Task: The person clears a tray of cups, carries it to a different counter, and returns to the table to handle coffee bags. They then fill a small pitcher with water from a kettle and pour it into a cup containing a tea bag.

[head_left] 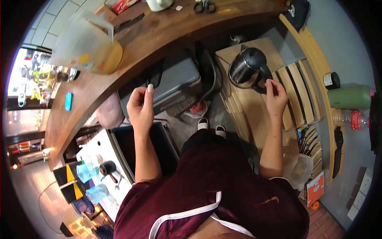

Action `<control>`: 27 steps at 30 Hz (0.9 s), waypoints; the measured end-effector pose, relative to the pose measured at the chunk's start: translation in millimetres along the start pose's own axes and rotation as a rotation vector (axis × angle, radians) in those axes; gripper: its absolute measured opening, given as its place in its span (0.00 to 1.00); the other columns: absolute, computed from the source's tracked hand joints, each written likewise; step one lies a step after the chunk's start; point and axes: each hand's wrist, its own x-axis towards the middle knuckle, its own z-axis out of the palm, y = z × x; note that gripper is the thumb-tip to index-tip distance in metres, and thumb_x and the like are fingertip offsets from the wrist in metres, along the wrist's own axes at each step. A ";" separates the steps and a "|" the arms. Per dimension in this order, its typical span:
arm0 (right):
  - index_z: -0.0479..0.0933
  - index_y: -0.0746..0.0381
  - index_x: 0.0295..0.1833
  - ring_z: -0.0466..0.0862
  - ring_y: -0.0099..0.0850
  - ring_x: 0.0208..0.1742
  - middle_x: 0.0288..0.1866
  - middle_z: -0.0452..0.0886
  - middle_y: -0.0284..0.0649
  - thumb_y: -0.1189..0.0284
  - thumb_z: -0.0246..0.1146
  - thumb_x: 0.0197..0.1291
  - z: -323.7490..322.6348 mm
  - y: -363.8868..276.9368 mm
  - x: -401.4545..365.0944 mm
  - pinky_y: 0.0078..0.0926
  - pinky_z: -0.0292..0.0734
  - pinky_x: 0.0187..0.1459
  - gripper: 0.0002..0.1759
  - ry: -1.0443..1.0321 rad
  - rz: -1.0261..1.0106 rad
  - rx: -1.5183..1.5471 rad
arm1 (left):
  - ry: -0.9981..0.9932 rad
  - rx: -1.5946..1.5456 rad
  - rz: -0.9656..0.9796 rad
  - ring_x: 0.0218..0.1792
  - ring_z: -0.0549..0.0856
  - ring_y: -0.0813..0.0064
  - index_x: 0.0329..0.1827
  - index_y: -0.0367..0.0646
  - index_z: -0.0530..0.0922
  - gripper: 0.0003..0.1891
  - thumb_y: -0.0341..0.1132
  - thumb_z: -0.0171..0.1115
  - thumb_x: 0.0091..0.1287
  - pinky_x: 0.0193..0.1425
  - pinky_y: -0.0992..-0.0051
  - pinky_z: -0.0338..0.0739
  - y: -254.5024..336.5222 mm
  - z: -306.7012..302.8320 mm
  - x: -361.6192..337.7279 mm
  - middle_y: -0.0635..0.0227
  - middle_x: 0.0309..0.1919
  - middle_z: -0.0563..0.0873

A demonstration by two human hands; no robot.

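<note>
My left hand (141,106) is raised in front of me, fingers curled in and thumb pointing up, with nothing showing in it. Behind it in this view is a grey lidded bin (175,71) under the counter. My right hand (277,97) is up too, its fingers curled and thumb close against them, also with nothing showing. Its fingertips overlap the black handle of an electric kettle (244,67) in this view. The kettle, steel with a black lid, stands on a light wooden board (254,105) on the right.
A curved wooden counter (171,30) arcs across the front, bearing a plastic pitcher (89,47), scissors (205,6) and a blue case (68,101). A narrow shelf on the right holds a green bottle (350,97) and a clear bottle (350,119). At left, a white surface (105,147) carries blue cups (87,171).
</note>
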 end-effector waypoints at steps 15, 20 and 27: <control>0.83 0.61 0.41 0.82 0.36 0.32 0.31 0.83 0.42 0.66 0.67 0.55 144.5 -148.1 171.0 0.30 0.76 0.37 0.12 -0.254 -0.570 -0.290 | -0.200 0.459 0.438 0.28 0.82 0.64 0.46 0.46 0.81 0.11 0.37 0.63 0.63 0.34 0.68 0.76 -3.4 85.6 207.2 0.60 0.29 0.84; 0.83 0.55 0.45 0.83 0.39 0.39 0.34 0.84 0.39 0.60 0.67 0.56 222.2 -153.1 246.4 0.35 0.77 0.46 0.14 -0.501 -0.616 -0.531 | -0.342 0.796 0.389 0.35 0.85 0.49 0.58 0.52 0.75 0.18 0.39 0.54 0.65 0.39 0.53 0.79 1.0 134.2 243.2 0.51 0.31 0.85; 0.85 0.47 0.44 0.77 0.40 0.55 0.45 0.81 0.39 0.58 0.68 0.54 265.9 -129.2 290.4 0.37 0.72 0.56 0.13 -0.578 -0.749 -0.757 | -0.340 0.927 0.329 0.30 0.85 0.48 0.44 0.43 0.76 0.12 0.41 0.51 0.69 0.35 0.52 0.78 -15.3 157.4 262.7 0.50 0.26 0.84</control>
